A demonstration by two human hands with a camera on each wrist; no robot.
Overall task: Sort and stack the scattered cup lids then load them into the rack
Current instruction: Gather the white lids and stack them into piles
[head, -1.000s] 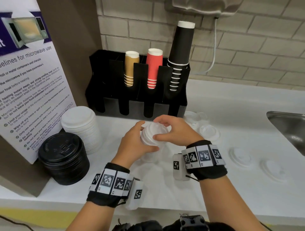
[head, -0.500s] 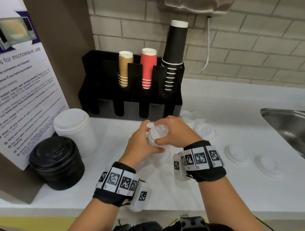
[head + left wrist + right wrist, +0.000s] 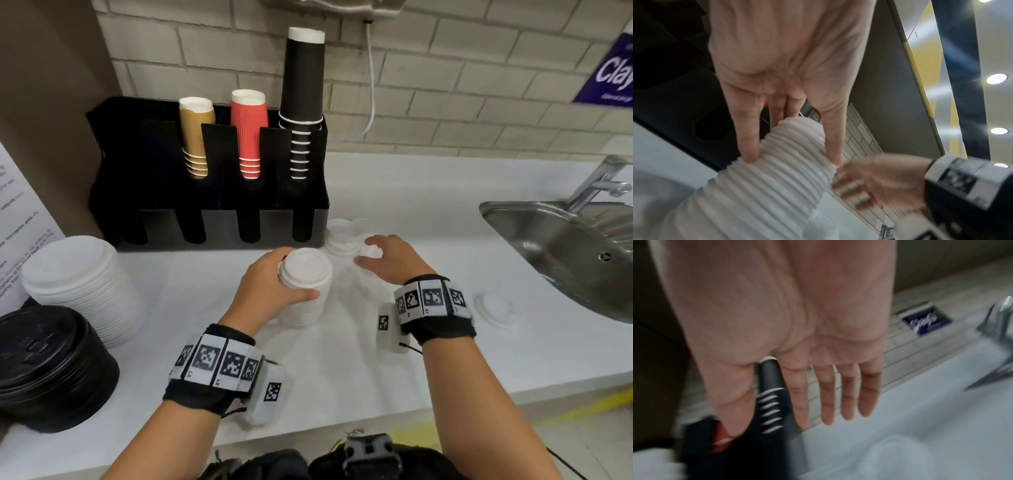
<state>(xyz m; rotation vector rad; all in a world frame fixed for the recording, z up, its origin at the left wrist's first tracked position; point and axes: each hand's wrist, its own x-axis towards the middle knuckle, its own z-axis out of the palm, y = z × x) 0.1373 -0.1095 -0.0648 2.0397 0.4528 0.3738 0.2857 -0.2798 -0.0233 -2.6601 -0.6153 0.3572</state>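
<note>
Lower left of the head view: a black lid stack (image 3: 51, 363) and, behind it, a larger white lid stack (image 3: 82, 284) stand on the white counter (image 3: 342, 370). Centre frame: the left hand (image 3: 263, 291) holds a small white lid stack (image 3: 305, 277), thumb and fingers curled round its sides. Just right, the right hand (image 3: 390, 257) hovers with fingers straight and spread, holding nothing, over loose lids (image 3: 342, 236). One lid (image 3: 495, 308) lies near the sink (image 3: 561, 246). Upper centre: the black rack (image 3: 212, 178) holding cups.
</note>
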